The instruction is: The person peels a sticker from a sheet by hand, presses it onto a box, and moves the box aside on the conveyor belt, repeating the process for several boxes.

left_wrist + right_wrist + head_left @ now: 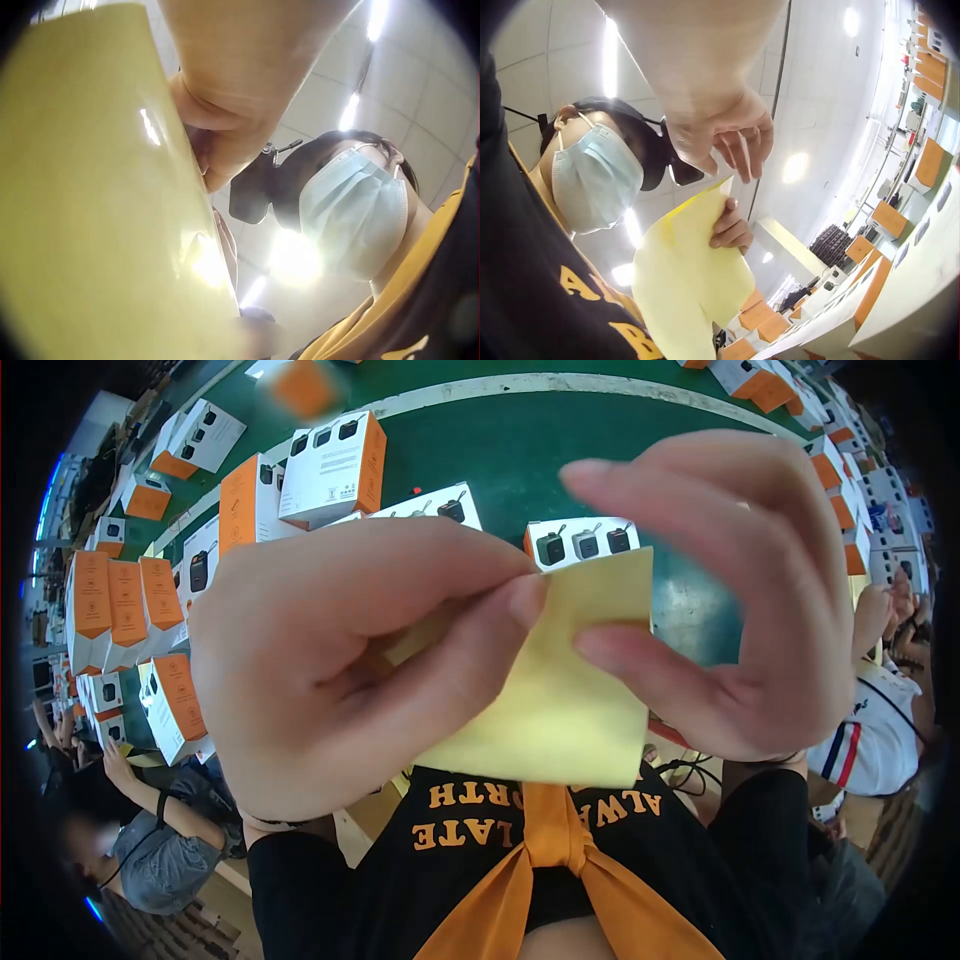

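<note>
Head view shows me a yellow sheet (pixel 570 700) between the two hands, with a white box (pixel 586 542) on its far side. The left hand (pixel 320 660) pinches it by the far edge, so that hand is nearer. The right hand (pixel 800 590) is at its right side, finger and thumb wide apart; I can't tell if the thumb touches. Part of the sheet is hidden, so I can't tell its long way.
</note>
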Tool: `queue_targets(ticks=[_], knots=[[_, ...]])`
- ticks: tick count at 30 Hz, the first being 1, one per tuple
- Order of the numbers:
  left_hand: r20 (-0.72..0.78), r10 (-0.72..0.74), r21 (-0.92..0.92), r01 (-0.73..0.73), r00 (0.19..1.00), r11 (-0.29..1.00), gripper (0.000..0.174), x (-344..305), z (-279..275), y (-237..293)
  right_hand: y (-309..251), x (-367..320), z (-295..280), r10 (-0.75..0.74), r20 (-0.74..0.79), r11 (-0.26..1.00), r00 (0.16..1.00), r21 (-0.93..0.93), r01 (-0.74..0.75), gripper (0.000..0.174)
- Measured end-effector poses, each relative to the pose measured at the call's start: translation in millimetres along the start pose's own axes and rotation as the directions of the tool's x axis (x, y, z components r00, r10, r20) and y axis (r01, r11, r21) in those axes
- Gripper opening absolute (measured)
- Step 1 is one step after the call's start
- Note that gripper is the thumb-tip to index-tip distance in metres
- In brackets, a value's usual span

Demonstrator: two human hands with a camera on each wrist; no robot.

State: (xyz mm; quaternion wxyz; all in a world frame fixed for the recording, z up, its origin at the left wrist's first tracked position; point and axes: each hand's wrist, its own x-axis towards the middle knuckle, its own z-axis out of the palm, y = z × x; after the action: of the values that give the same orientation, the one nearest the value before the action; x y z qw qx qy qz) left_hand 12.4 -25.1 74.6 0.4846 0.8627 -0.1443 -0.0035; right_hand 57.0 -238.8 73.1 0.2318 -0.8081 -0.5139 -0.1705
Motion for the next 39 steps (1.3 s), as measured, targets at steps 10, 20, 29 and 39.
queue_targets(ticks=[10, 20, 29, 39], knots=[[0.046, 0.028, 0.039, -0.03, 0.999, 0.999, 0.01, -1.4, 2.9, 2.9, -8.4, -21.1, 31.8, -0.245, -0.253, 0.906, 0.936, -0.404, 0.128, 0.029], [0.08, 0.059, 0.028, -0.061, 0.995, 0.998, 0.01, 3.8, 7.0, 3.6, 1.0, -25.4, 32.7, -0.277, -0.239, 0.906, 0.931, -0.388, 0.17, 0.039], [0.082, 0.009, -0.084, -0.002, 0.997, 0.996, 0.009, 5.8, 9.9, 2.1, 8.6, -33.3, 36.5, -0.341, -0.233, 0.885, 0.911, -0.407, 0.227, 0.026], [0.204, 0.319, 0.368, -0.375, 0.925, 0.851, 0.008, 30.7, 32.4, -39.8, 10.7, -32.5, 2.9, 0.079, 0.043, 0.991, 0.996, 0.105, -0.083, 0.023]])
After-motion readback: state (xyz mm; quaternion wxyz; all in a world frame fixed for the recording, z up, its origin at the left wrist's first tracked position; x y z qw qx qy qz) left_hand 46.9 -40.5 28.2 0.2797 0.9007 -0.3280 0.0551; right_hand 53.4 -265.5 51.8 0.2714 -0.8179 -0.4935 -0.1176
